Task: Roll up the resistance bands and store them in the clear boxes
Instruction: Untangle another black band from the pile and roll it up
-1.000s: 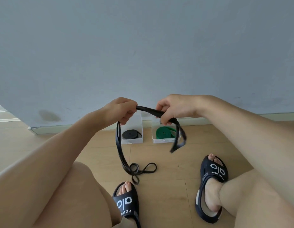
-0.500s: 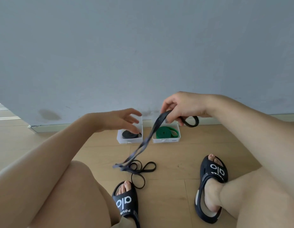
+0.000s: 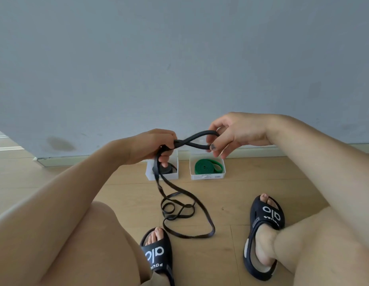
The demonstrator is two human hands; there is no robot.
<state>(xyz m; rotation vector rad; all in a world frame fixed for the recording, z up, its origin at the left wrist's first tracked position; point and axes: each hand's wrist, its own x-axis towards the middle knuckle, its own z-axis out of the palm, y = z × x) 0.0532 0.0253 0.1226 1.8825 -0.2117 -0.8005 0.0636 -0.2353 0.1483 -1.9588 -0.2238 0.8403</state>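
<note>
sandals: black slides, one at 6 o'clock, one at 4 o'clock, both flat on the wood floor; person seated low, knees apart, so the work zone between the feet is free.
band slack: black resistance band lies in loose tangled loops on the floor just beyond the near sandal; two strands rise from it toward 12 o'clock into the left hand. Looks unrolled yet, judging by the slack.
left hand: fist closed on the band, palm down, pinching the crossing point; likely acting as anchor so the roll can start.
right hand: fingers curled, thumb and fingertips nipping the far end of a small figure-eight loop; wrist bent inward, forearm in from 3 o'clock.
left box: clear box beyond the hands, holds a rolled dark band, partly hidden by the hanging strands.
right box: clear box just beside it at 1 o'clock, holds a rolled green band.
wall: grey wall; boxes sit near its base, within reach.
</note>
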